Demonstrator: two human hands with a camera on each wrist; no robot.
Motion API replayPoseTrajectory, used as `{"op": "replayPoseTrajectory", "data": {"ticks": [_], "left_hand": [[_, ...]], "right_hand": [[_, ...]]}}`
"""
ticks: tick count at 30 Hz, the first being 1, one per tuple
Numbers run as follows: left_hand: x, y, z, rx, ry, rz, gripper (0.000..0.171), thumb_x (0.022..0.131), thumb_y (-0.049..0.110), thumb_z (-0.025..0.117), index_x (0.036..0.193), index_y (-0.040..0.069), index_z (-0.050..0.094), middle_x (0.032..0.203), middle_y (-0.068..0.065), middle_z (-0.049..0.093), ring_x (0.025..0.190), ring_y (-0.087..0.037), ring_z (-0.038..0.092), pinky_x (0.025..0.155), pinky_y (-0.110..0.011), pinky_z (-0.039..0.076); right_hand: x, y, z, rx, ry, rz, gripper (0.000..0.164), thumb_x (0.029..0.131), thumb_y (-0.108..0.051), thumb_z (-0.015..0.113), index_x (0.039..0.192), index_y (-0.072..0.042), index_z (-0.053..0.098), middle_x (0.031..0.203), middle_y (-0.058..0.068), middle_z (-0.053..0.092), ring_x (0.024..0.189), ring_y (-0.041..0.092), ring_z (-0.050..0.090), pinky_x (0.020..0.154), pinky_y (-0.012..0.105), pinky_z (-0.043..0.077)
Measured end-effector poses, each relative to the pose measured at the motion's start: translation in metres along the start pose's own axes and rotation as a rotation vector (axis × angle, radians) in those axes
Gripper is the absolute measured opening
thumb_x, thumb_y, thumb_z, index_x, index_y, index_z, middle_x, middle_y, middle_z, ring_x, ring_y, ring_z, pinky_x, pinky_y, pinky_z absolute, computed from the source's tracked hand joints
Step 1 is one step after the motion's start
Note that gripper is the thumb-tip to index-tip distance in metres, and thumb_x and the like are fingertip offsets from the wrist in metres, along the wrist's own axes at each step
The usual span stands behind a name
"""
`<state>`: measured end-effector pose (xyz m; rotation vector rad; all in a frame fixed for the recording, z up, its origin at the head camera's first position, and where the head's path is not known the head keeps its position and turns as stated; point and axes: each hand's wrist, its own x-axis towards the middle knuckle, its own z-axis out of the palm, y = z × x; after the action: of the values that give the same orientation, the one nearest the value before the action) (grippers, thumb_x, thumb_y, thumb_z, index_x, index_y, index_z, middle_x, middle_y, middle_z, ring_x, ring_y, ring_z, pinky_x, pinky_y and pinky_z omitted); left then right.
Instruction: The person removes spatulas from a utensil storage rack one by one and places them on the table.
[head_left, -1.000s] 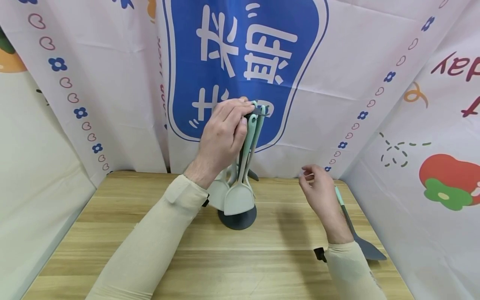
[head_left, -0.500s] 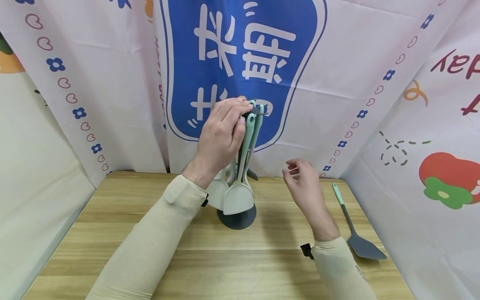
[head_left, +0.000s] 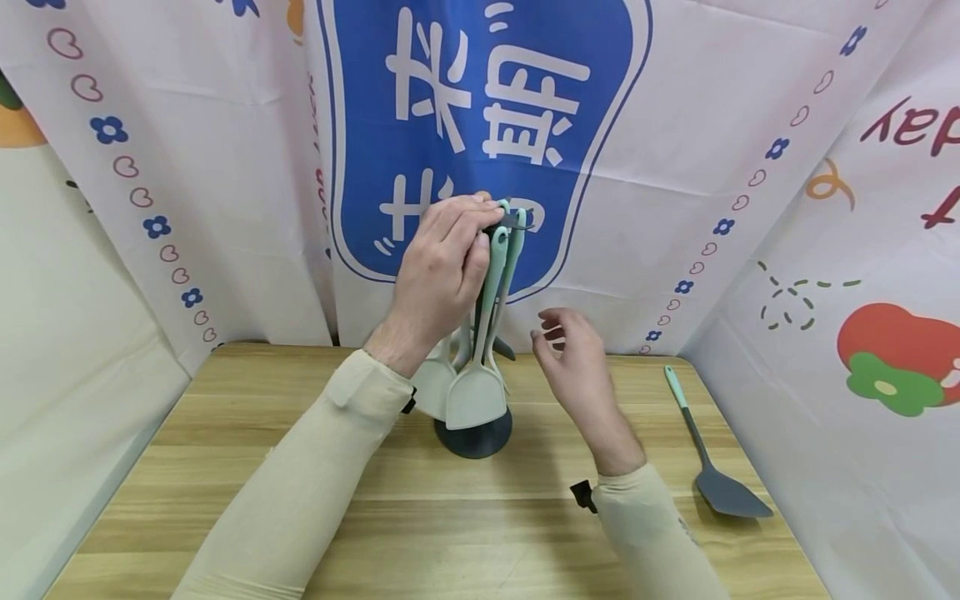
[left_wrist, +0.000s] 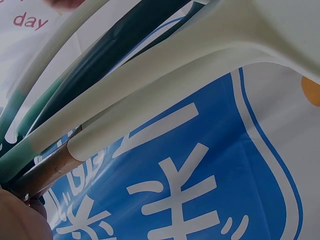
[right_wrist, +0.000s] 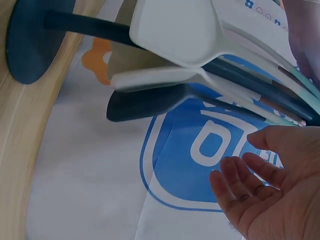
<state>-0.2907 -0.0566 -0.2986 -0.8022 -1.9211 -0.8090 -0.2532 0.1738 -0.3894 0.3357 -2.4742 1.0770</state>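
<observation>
A dark utensil stand [head_left: 474, 439] is upright near the back middle of the table, hung with several spatulas with mint green handle ends. My left hand [head_left: 441, 262] grips the stand's top, its fingers over the rim and its thumb on the near side. A pale spatula [head_left: 477, 398] hangs facing me. In the right wrist view a dark-bladed spatula [right_wrist: 145, 102] hangs behind the pale ones. To the right of the stand, my right hand [head_left: 576, 367] is in the air, fingers loosely bent and holding nothing. One handle in the left wrist view has a brown end [left_wrist: 52, 170].
A dark turner [head_left: 729, 492] with a mint handle lies along the table's right side. Behind the wooden table [head_left: 247, 467] hangs a white curtain [head_left: 652, 192] with a blue printed sign. Printed white walls stand on both sides.
My right hand has moved left, away from the dark turner and closer to the stand. My left hand stays on the stand's top.
</observation>
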Motion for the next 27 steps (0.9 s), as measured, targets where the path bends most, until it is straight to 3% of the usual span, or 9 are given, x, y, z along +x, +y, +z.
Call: {"op": "replayPoseTrajectory", "data": {"ticks": [13, 27], "left_hand": [[0.0, 0.0, 0.002, 0.006, 0.016, 0.009, 0.044, 0.121, 0.018, 0.043, 0.147, 0.002, 0.075, 0.155, -0.017, 0.075, 0.157, -0.035, 0.064, 0.144, -0.041, 0.044], [0.001, 0.0, 0.002, 0.008, 0.019, 0.011, 0.045, 0.121, 0.019, 0.043, 0.147, 0.002, 0.076, 0.155, -0.017, 0.075, 0.156, -0.035, 0.065, 0.143, -0.041, 0.045]], "right_hand": [[0.011, -0.021, 0.022, 0.109, -0.01, 0.012, 0.041, 0.113, -0.011, 0.076, 0.151, 0.0, 0.068, 0.141, 0.02, 0.075, 0.127, 0.039, 0.082, 0.108, 0.055, 0.073], [0.016, -0.028, 0.041, 0.255, -0.008, 0.01, 0.038, 0.114, -0.006, 0.072, 0.151, 0.0, 0.065, 0.139, 0.023, 0.074, 0.131, 0.042, 0.079, 0.111, 0.058, 0.071]]}}
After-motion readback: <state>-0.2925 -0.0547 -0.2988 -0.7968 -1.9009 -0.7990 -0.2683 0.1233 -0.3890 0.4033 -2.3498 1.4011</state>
